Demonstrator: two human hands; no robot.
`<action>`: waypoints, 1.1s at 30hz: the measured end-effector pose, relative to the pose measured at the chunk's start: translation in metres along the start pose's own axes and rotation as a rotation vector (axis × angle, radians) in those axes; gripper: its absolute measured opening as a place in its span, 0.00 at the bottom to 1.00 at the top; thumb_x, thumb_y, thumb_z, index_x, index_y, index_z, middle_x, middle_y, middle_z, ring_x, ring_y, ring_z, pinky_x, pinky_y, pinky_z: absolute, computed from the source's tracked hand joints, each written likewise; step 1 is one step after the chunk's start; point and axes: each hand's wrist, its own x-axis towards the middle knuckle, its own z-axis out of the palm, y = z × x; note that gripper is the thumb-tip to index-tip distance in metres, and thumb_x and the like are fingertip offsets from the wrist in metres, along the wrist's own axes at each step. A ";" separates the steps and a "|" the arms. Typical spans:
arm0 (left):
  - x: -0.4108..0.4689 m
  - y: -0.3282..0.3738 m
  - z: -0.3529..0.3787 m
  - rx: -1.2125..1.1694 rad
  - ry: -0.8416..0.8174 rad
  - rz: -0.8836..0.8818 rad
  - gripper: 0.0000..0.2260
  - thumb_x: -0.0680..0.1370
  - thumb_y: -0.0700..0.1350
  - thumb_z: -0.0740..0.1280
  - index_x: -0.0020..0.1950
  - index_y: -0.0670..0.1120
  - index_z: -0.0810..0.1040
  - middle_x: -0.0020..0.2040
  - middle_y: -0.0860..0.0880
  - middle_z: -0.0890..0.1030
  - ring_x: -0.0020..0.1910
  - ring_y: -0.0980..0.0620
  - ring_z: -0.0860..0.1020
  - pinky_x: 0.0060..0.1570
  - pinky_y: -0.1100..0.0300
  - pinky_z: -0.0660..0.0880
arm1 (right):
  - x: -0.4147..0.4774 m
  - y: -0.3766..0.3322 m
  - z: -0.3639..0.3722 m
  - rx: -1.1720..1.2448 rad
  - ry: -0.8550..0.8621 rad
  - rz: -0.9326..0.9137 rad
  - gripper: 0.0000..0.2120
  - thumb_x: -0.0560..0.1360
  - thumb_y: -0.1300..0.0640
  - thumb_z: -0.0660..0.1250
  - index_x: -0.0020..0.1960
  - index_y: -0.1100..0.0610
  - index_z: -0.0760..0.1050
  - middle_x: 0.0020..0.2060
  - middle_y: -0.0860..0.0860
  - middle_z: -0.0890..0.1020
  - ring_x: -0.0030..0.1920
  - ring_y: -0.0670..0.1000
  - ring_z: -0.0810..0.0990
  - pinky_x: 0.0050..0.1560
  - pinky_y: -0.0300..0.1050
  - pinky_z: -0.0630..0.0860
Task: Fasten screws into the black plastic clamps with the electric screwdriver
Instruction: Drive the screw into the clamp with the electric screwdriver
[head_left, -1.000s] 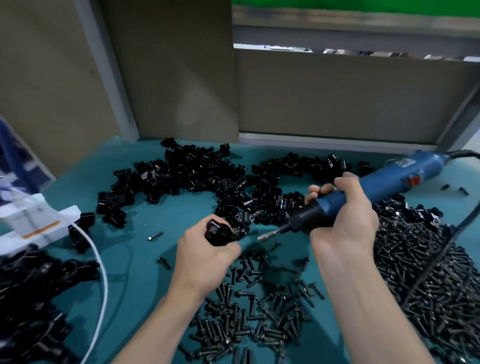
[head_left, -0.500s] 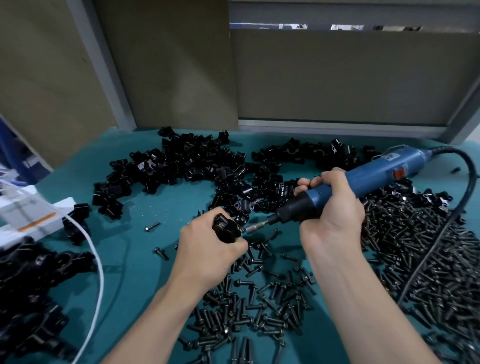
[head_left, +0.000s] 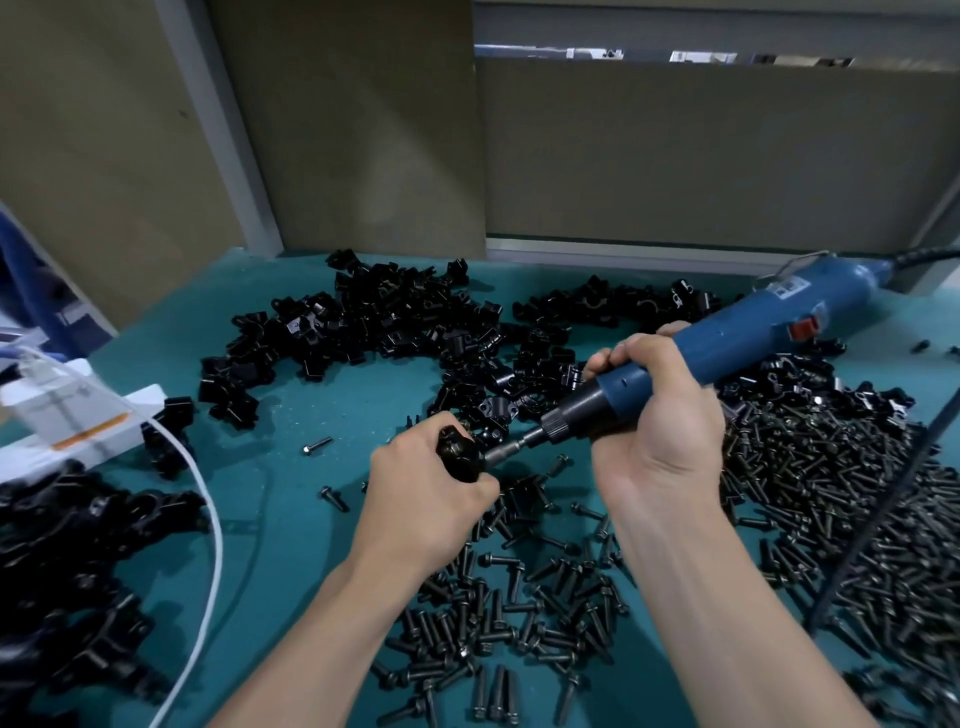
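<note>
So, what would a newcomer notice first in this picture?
At centre, the right hand grips a blue electric screwdriver, its bit at the black clamp held in the left hand. Black screws heap at the right, and a pile of clamps lies behind.

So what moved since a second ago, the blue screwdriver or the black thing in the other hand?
The right hand brought the electric screwdriver leftward, so its bit, apart from the black clamp before, now meets it. Nothing was picked up or dropped: the left hand keeps holding the clamp. The loose screws and clamp heap lie as before.
</note>
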 end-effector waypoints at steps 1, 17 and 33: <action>0.000 0.000 0.000 0.004 0.008 -0.005 0.12 0.70 0.37 0.75 0.36 0.49 0.74 0.24 0.55 0.74 0.19 0.58 0.68 0.20 0.65 0.67 | -0.001 0.001 0.000 -0.001 -0.001 0.000 0.17 0.73 0.73 0.67 0.56 0.56 0.70 0.34 0.52 0.77 0.34 0.53 0.79 0.45 0.47 0.79; -0.003 0.005 -0.002 0.018 0.073 -0.013 0.15 0.70 0.36 0.76 0.36 0.52 0.74 0.27 0.55 0.74 0.21 0.60 0.71 0.20 0.68 0.64 | -0.003 0.005 0.000 0.001 -0.020 -0.017 0.17 0.74 0.72 0.67 0.57 0.56 0.69 0.34 0.52 0.78 0.34 0.52 0.79 0.45 0.48 0.80; -0.003 0.005 -0.002 -0.016 0.047 -0.017 0.15 0.70 0.36 0.76 0.37 0.54 0.75 0.30 0.53 0.77 0.21 0.61 0.73 0.20 0.69 0.65 | 0.000 0.011 -0.005 0.043 -0.001 0.000 0.17 0.74 0.71 0.68 0.57 0.56 0.69 0.33 0.52 0.77 0.32 0.52 0.79 0.44 0.47 0.80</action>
